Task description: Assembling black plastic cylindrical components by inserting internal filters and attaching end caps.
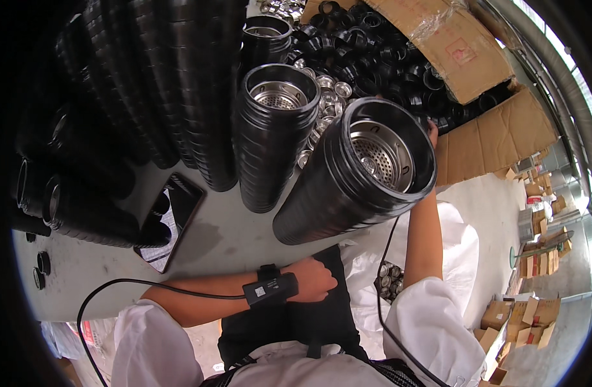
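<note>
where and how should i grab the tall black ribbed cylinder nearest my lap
Grip the cylinder around its ribbed sidewall, probably below the rim, from your side: it's round, a perforated silver metal strainer sits inside, and another black ribbed cylinder stands left.

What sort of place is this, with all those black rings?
It looks like a workshop or small factory, probably. There are tall stacks of matching black rings at the table, an open cardboard box full of loose black rings, and more cardboard boxes off to the right.
</note>
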Tool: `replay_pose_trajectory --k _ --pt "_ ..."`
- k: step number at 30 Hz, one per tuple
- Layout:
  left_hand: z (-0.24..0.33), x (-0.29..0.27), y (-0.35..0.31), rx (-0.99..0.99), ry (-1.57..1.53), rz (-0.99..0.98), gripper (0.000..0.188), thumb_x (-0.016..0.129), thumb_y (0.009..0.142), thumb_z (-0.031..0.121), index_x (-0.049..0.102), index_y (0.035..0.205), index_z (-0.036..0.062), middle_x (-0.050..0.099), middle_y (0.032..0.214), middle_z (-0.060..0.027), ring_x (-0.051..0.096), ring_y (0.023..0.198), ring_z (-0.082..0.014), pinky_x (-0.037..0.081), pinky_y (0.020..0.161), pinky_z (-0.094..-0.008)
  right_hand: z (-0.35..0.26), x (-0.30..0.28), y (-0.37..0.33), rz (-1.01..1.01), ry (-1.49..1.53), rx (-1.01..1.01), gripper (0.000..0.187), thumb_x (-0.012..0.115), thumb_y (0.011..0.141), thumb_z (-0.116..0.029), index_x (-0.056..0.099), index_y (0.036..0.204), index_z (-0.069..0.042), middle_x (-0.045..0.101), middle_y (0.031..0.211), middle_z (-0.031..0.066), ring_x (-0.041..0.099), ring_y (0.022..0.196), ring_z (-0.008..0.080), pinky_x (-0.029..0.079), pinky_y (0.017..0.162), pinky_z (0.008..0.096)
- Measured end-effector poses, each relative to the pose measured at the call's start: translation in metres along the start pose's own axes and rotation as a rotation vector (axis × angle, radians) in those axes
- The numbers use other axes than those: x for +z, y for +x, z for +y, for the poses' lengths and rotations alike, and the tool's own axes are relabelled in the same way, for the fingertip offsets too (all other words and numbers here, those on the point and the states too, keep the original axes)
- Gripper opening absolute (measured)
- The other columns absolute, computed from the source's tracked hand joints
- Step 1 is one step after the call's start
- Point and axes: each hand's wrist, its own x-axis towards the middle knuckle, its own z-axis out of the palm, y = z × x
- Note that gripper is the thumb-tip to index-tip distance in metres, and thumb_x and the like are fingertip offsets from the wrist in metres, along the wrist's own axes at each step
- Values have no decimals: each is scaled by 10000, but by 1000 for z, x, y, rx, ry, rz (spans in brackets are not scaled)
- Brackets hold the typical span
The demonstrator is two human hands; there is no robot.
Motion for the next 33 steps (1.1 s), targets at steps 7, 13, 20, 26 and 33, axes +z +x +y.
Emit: replay_pose_trajectory --k 7,13,20,26,33 --pt "2 -5 0 -27 -10 8 176 597 754 242 589 795 71 609 736 -87 619 758 -272 490 666 -407 -7 -36 -59 -617 -143 -24 711 761 681 -166 379 1255 10 521 1189 148 471 1145 217 360 968 315" --pt "3 -6 0 -16 -6 31 164 598 753 238 587 778 76 605 729 -78 616 753 -262 485 662 -402 -3 -36 -9 -355 262 121 643 741 716 -222 454 1232 32 536 1182 121 504 1098 209 382 944 312" --pt "3 1 -1 -28 4 21 173 607 772 263 570 793 95 580 747 -52 600 763 -241 475 665 -384 -38 49 11 -79 -323 108 556 676 728 -267 503 1173 17 498 1195 223 498 1115 271 423 890 341" --pt "5 -4 0 -24 23 -1 171 609 775 263 573 794 96 582 750 -52 599 765 -242 473 664 -379 -23 19 14 466 -139 -61 495 614 722 -288 533 1147 -47 493 1135 196 509 1017 353 406 894 429" --pt "5 -5 -2 -31 13 -10 174 614 768 261 578 782 91 583 738 -52 602 766 -243 475 663 -382 -22 -44 -17 662 -565 51 471 624 730 -268 538 1139 -51 480 1164 211 480 1072 365 400 897 438"
